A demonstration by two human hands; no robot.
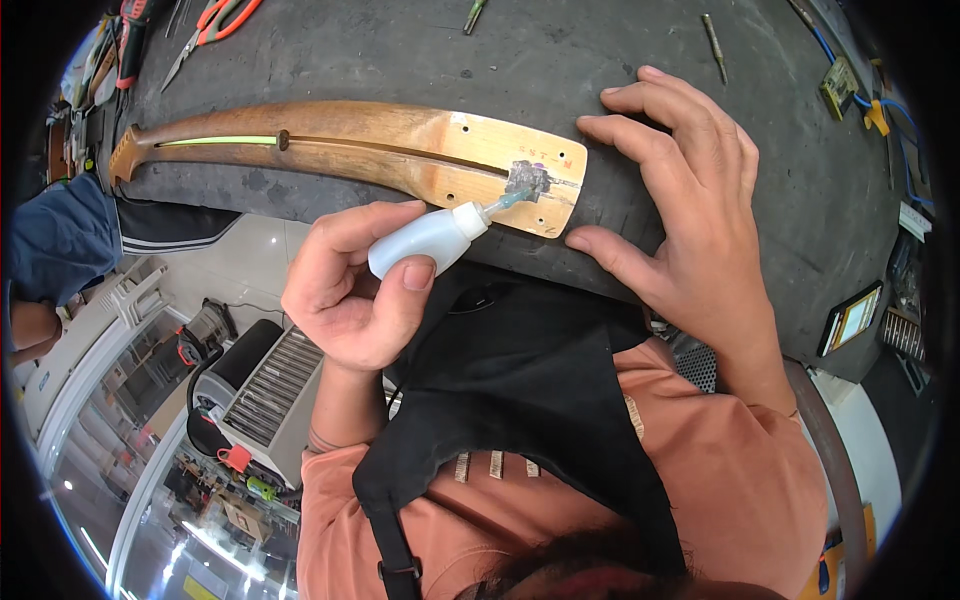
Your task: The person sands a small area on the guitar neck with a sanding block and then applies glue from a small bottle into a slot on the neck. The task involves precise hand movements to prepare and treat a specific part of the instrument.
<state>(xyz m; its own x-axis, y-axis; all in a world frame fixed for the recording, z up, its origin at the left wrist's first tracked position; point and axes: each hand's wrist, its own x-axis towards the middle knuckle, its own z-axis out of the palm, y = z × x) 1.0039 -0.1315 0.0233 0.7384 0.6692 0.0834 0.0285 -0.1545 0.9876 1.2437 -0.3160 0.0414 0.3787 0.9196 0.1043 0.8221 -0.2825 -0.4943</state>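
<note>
A wooden instrument neck (360,130) lies across the dark mat, its channel holding a green-yellow rod (215,140) on the left part. Its pale, squared right end has small holes and a grey, rough patch (526,179) beside the channel. My left hand (350,285) is closed round a small pale bottle (405,245) with a white cap, tilted so its thin nozzle reaches that patch. My right hand (685,200) is open, fingers curved apart on and just over the mat beside the neck's right end, its thumb very near the lower corner.
Orange-handled cutters (210,30) and a red-black tool (130,50) lie at upper left. Thin metal tools (714,45), a blue cable (910,160) and a screen device (852,318) sit toward the right. Another person's dark-clothed leg (60,240) is at the left, near machinery (265,385).
</note>
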